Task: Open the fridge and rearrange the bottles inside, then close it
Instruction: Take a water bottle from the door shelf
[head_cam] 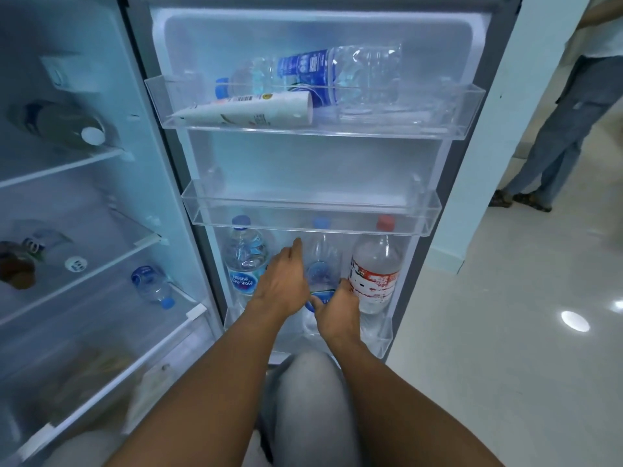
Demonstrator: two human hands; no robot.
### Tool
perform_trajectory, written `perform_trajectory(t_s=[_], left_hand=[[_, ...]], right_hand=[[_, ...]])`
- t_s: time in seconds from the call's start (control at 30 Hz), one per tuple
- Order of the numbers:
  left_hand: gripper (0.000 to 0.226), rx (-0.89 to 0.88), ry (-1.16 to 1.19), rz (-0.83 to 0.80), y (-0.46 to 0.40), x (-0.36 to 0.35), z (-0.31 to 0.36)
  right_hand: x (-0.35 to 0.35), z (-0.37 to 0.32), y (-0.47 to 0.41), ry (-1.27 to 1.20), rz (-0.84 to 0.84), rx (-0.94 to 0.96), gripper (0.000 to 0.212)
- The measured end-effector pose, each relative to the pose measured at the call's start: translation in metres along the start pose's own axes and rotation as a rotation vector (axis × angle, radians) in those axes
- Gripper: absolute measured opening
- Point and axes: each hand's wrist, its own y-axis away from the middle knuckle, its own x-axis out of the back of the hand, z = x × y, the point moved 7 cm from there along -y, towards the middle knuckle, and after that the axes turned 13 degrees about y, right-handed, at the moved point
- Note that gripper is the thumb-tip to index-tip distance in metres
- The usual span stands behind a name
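Note:
The fridge door stands open in front of me. Its bottom door bin (382, 342) holds three upright bottles: a blue-label bottle (244, 261) on the left, a clear blue-capped bottle (322, 264) in the middle and a red-label bottle (376, 271) on the right. My right hand (335, 313) grips the middle bottle low on its label. My left hand (283, 281) lies flat against that bottle's left side, fingers stretched upward. The top door bin (472, 109) carries a large clear bottle (317, 75) on its side and a white tube (249, 111).
The middle door bin (431, 210) holds nothing. Inside the fridge, bottles lie on the shelves: one on the top shelf (57, 124), a small one (151, 284) lower down. My knee (310, 399) is close below the door. Another person (559, 129) stands at the right on the tiled floor.

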Motion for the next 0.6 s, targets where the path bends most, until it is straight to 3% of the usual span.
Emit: perform_trajectory(t_s=[0.1,0.33,0.5,0.6], left_hand=[[0.055,0.04,-0.059,-0.063,0.003,-0.008,-0.015],[0.021,0.137,-0.117,-0.025,-0.004,0.004,-0.031],[0.023,0.158,-0.095,-0.018,0.0,0.007,-0.032],[0.023,0.152,-0.09,-0.003,0.007,0.01,-0.035]], right_hand=[[-0.005,0.001,0.001,0.016,-0.011,-0.012,0.055],[0.006,0.003,0.003,0.202,-0.028,0.006,0.052],[0.013,-0.001,0.008,0.291,-0.035,0.032,0.06],[0.016,-0.002,0.009,0.296,-0.02,0.053,0.048]])
